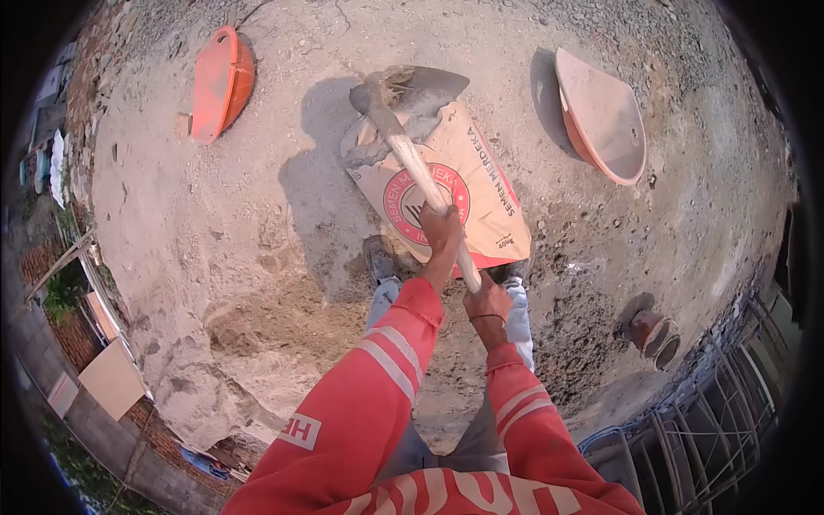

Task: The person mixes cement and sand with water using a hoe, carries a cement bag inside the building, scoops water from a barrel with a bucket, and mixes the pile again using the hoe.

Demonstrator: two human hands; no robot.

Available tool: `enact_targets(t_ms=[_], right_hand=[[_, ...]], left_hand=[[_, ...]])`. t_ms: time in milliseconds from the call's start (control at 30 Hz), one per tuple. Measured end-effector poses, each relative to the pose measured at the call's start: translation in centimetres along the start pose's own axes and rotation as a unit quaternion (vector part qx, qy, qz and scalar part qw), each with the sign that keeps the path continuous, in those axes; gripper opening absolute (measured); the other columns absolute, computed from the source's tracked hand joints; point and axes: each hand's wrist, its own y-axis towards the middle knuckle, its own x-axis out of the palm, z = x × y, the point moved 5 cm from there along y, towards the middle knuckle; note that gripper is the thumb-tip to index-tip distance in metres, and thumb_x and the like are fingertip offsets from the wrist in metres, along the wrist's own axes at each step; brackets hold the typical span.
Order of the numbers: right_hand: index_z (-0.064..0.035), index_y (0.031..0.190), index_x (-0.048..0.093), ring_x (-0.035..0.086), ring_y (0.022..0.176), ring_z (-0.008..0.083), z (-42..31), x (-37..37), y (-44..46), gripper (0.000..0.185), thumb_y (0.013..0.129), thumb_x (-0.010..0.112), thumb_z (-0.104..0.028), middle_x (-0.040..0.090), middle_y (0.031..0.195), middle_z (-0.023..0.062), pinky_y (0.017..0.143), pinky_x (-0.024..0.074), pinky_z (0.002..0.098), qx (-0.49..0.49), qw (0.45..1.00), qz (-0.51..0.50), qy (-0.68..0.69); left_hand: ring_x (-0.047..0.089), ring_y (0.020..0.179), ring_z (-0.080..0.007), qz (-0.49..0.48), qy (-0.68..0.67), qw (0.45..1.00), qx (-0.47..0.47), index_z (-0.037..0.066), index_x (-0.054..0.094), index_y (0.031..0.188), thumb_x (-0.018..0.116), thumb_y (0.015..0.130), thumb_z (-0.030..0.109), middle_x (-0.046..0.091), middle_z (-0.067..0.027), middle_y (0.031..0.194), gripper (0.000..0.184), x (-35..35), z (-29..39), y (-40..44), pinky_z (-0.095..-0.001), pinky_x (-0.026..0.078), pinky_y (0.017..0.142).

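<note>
A hoe [418, 176] with a pale wooden handle slants across the middle of the head view. Its broad metal blade [433, 86] is at the far end, over the torn top of a paper cement bag [493, 193]. Grey powder shows at that torn end. My left hand [441, 230] is wrapped round the handle above the bag's printed red circle. Closer to my body, my right hand [487, 300] grips the same handle near its butt end. The bag lies flat on the ground in front of my feet.
An orange basin [225, 86] rests tilted at the upper left, and a dusty one [605, 116] at the upper right. Two small buckets [654, 336] are at the right. Metal bars [687, 446] line the lower right; a sand heap [202, 399] lies lower left.
</note>
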Motion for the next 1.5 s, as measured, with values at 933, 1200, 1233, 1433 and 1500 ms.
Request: enact_targets(t_ms=[933,1200,1233,1433,1500], right_hand=[[-0.0101,0.12,0.048,0.065,0.078,0.0376,13.3,-17.6,4.0,0.05,0.078,0.074,-0.015,0.065,0.087,0.0178,0.07,0.051,0.0449,-0.096,0.985,0.081,0.116],[-0.0093,0.12,0.058,0.066,0.094,0.0364,4.3,-27.3,5.1,0.036,0.086,0.068,-0.02,0.067,0.104,0.0181,0.08,0.0519,0.0427,-0.203,0.95,0.219,-0.094],[-0.0102,0.122,0.058,0.066,0.098,0.0365,3.6,-28.3,5.6,0.037,0.088,0.066,-0.021,0.067,0.108,0.0182,0.081,0.0517,0.0433,-0.217,0.938,0.239,-0.127],[-0.0133,0.128,0.057,0.062,0.107,0.0358,-1.8,-32.7,8.8,0.044,0.089,0.065,-0.029,0.065,0.116,0.0172,0.087,0.05,0.0447,-0.269,0.867,0.351,-0.229],[-0.0125,0.125,0.059,0.062,0.107,0.0364,-3.1,-33.4,10.6,0.044,0.087,0.066,-0.035,0.064,0.117,0.018,0.087,0.0496,0.0445,-0.237,0.877,0.358,-0.217]], left_hand=[[0.058,0.053,-0.0142,-0.095,0.065,0.981,-0.157,0.005,0.055,0.111,0.055,0.096,0.031,0.059,-0.0057,0.074,0.029,4.2,-15.2,-8.2,-0.0272,0.05,0.049],[0.062,0.06,-0.0157,-0.044,0.023,0.969,-0.24,0.006,0.054,0.115,0.059,0.094,0.03,0.06,-0.009,0.084,0.032,-15.3,-23.3,-8.5,-0.0309,0.055,0.056],[0.062,0.061,-0.016,-0.041,0.006,0.966,-0.255,0.006,0.053,0.116,0.059,0.094,0.03,0.06,-0.0095,0.085,0.033,-16.9,-23.6,-8.4,-0.0316,0.056,0.057],[0.064,0.067,-0.0186,-0.047,0.005,0.958,-0.282,0.006,0.051,0.119,0.061,0.093,0.033,0.062,-0.0105,0.091,0.038,-22.4,-25.2,-6.3,-0.032,0.056,0.06],[0.065,0.07,-0.0192,-0.059,-0.003,0.959,-0.278,0.006,0.052,0.118,0.062,0.093,0.034,0.063,-0.0112,0.093,0.039,-22.8,-25.4,-5.5,-0.0312,0.055,0.062]])
